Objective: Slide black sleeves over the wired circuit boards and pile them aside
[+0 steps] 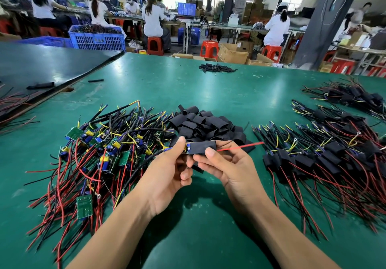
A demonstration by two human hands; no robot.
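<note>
A green table (208, 93) fills the scene, with a dark panel (41, 66) lying over its far left corner. On the near left sprawls a heap of bare boards (100, 149), green circuit boards tangled in red, black and yellow wires. On the right lies the finished pile (334, 156), boards already in black covers with their red and black leads trailing toward the near edge. Between the two, just beyond the hands, sits a mound of loose sleeves (204, 124), and a smaller scatter of sleeves (217, 68) lies at the far edge.

Above the near middle of the table, the left grip (167, 170) pinches the left end of the held board (189, 148) between thumb and fingers, where a blue component sticks out. The right grip (227, 164) clasps the black sleeve (201, 148) that covers most of that board, thumb on top and fingers underneath. A red wire (240, 146) pokes out of the sleeve's right end, pointing toward the finished pile.
</note>
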